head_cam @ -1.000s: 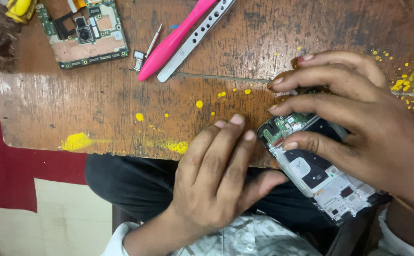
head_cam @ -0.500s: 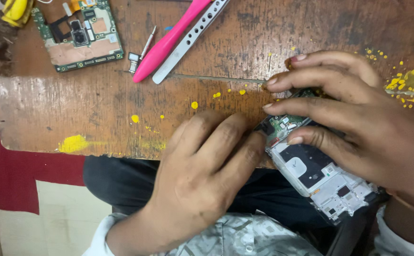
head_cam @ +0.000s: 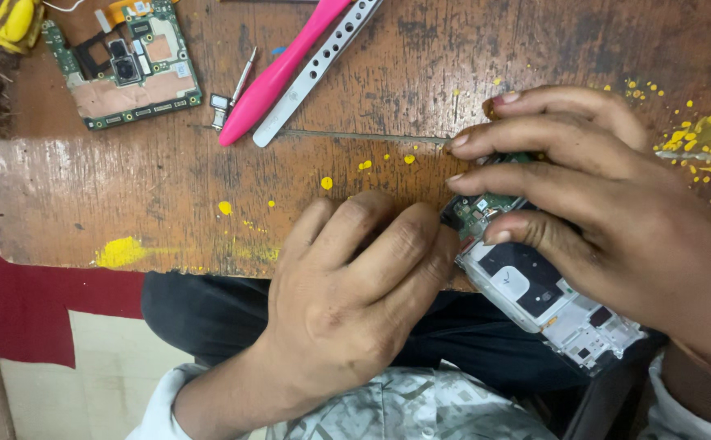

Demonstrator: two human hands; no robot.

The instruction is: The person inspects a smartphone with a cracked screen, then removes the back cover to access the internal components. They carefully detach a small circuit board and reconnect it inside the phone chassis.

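Scratched brown wood with yellow paint spots makes the table (head_cam: 168, 204), and its near edge is the landmark for all places. An opened phone (head_cam: 535, 285) lies across this edge at the right side, its long axis slanted: the top end with the green board rests on the wood, and the lower end with the white frame hangs out over the dark trousers (head_cam: 209, 310) of the person. The right hand (head_cam: 616, 212) comes from the right and covers the top end; its fingers are bent and close together, and the fingertips press down on the phone, so it holds the phone against the table. The left hand (head_cam: 355, 301) comes from below the edge, fingers curled together, and its fingertips meet the left side of the phone at the top end. I cannot tell if it pinches a small tool or part there. Both hands touch the phone at the same end. Far from the edge, at the upper left, lie a circuit board (head_cam: 127, 69), a pink tool (head_cam: 278, 73) and a grey strip (head_cam: 323, 69).
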